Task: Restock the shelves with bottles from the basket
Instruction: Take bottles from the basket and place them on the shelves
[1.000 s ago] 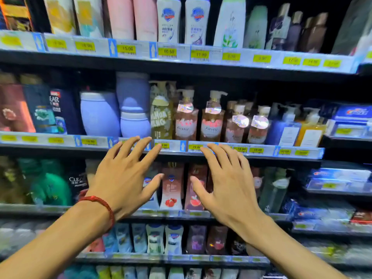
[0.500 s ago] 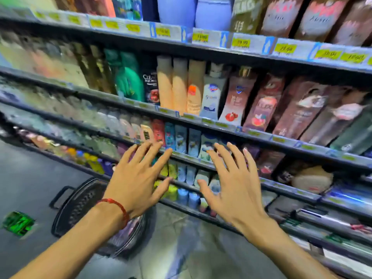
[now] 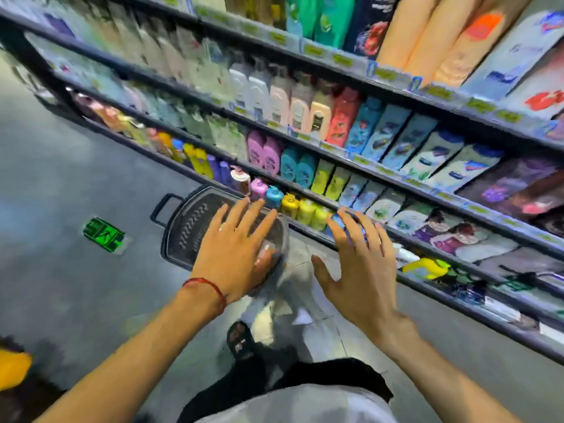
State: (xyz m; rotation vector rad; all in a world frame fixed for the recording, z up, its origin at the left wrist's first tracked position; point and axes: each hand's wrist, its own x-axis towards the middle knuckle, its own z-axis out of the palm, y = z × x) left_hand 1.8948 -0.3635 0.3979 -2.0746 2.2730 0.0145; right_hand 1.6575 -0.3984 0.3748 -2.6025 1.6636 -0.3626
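Your left hand and right hand are both spread wide, palms down, fingers splayed, holding nothing. You have the left one over the dark basket; whether it touches the rim cannot be told. The right one hangs just beside it, in front of the lowest shelves. A red cord circles your left wrist. The basket sits on the grey floor close against the bottom shelf, and a pinkish-orange bottle shows inside it, partly covered by your left hand. Yellow bottles stand on the bottom shelf between your two hands. A green marking lies on the floor left of the basket, and your sandalled foot stands near it.
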